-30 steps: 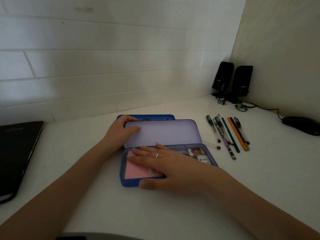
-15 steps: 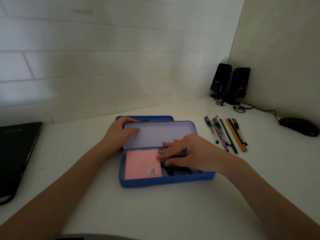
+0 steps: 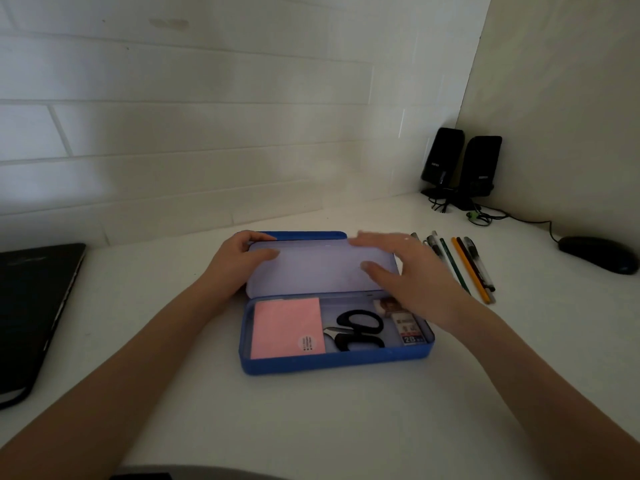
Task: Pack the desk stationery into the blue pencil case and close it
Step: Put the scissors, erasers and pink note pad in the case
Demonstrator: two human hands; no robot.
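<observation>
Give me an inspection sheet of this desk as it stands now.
Surface: white desk, dimly lit.
Job's things: blue pencil case open, lid raised; inside, pink sticky notes, black scissors, 2B lead box. Pens and pencils lie outside on the desk, to the right of the case.
Clutter: black laptop at left; mouse at right.
Hands: left hand holds the lid's edge; right hand empty, open, blurred, above the case's right end.
Cables: mouse cable; tangle by the speakers.
Surroundings: white brick wall.
</observation>
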